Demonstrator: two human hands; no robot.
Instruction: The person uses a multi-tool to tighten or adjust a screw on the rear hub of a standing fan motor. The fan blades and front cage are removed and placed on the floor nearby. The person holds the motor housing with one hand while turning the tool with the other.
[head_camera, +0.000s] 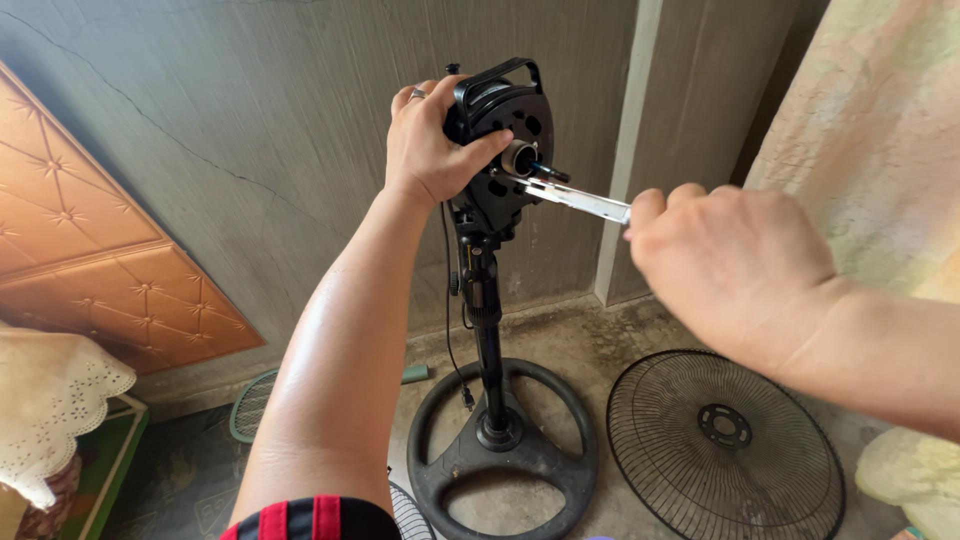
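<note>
Up top, ribbed black motor housing (500, 130)

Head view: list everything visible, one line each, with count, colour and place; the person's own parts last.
Fan motor head: one, black, top centre on the stand, blades and grilles off.
Stand pole: one, black, upright below the motor.
Ring base: one, black, on the concrete floor.
Power cord: one, black, hanging beside the pole.
Wire grille: one, black, flat on the floor at right.
Second grille: one, greenish, partly hidden at lower left.
Padded panel: one, copper-coloured, leaning on the wall at left.
Lace cloth: one, white, lower left corner.
Flat metal tool: one, silver, tip at the motor shaft.
Left hand: gripping the motor head, ring on one finger.
Right hand: closed around the flat metal tool.
</note>
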